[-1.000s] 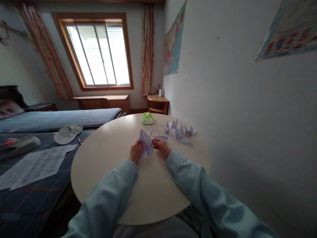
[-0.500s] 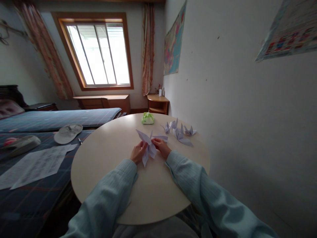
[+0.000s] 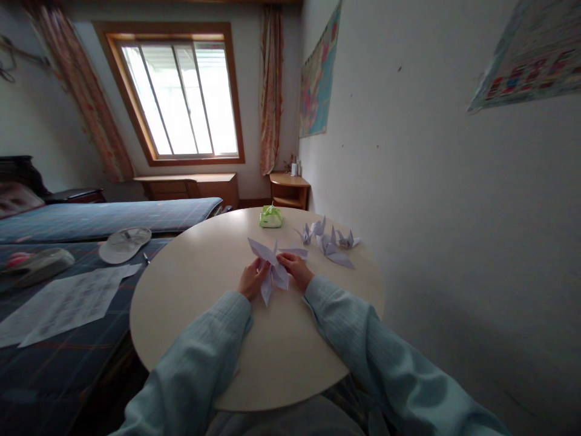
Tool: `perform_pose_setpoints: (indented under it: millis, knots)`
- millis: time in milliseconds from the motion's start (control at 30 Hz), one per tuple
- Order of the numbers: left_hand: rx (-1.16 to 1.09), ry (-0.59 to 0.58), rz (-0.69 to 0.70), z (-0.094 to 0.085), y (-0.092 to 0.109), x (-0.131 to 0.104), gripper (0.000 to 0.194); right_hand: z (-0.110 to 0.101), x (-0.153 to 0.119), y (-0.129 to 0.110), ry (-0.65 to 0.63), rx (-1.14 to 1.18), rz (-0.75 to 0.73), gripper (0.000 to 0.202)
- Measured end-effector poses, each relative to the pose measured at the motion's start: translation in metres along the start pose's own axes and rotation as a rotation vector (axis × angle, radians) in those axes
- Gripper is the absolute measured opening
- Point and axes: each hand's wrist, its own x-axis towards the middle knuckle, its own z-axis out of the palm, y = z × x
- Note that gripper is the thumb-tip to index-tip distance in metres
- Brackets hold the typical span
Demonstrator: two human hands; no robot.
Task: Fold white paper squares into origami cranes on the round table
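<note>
Between my hands is a pale lilac folded-paper piece (image 3: 274,274), its pointed flaps spread outward and two of them hanging toward me. My left hand (image 3: 252,279) pinches its left side, fingers closed on the paper. On the other side my right hand (image 3: 295,270) grips it near the centre, with one long flap showing above that hand. Both hands are over the round cream table (image 3: 190,309). Several paper cranes (image 3: 328,242) of the same lilac paper stand together to the right, beyond my right hand.
A green-and-white tissue pack (image 3: 271,217) sits at the table's far edge. The wall (image 3: 445,230) runs close along the right. To the left, a bed (image 3: 54,375) holds printed sheets (image 3: 72,303), a pale cap (image 3: 124,244) and a pen (image 3: 146,258).
The lower flaps of the folded paper have shifted slightly, the right one moving a little to the right. My hands keep their grip and have barely moved.
</note>
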Motion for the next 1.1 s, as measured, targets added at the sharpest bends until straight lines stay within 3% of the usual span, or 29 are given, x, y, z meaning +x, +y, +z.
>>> perform_pose_setpoints:
  millis: [1100]
  knots:
    - [-0.065, -0.016, -0.025, -0.0006, 0.0040, -0.0025, 0.048, -0.0013, 0.0017, 0.0047, 0.068, -0.014, -0.018, 0.028]
